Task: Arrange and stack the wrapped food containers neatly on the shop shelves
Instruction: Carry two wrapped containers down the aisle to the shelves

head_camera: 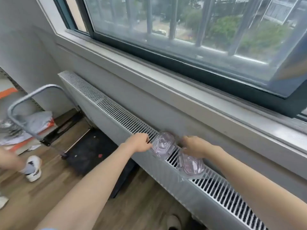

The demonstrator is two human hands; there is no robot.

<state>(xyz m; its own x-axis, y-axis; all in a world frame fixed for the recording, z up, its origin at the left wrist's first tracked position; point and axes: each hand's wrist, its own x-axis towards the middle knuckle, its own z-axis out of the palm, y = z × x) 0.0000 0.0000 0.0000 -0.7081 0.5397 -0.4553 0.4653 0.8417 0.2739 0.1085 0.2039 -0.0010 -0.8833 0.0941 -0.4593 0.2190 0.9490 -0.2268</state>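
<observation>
Two clear, plastic-wrapped food containers lie on the slatted top of a white radiator (106, 103) under the window. My left hand (141, 142) grips the left edge of the farther container (163, 143). My right hand (195, 145) has its fingers curled over the top end of the nearer container (191, 166). Both containers look pale and see-through, with loose wrap at their edges. No shop shelf shows fully in view.
A grey window sill (182, 90) juts out above the radiator. A metal trolley (31, 98) with a black base stands on the wooden floor at left, beside grey and orange bags (34, 123). Another person's shoe (34, 168) is at far left.
</observation>
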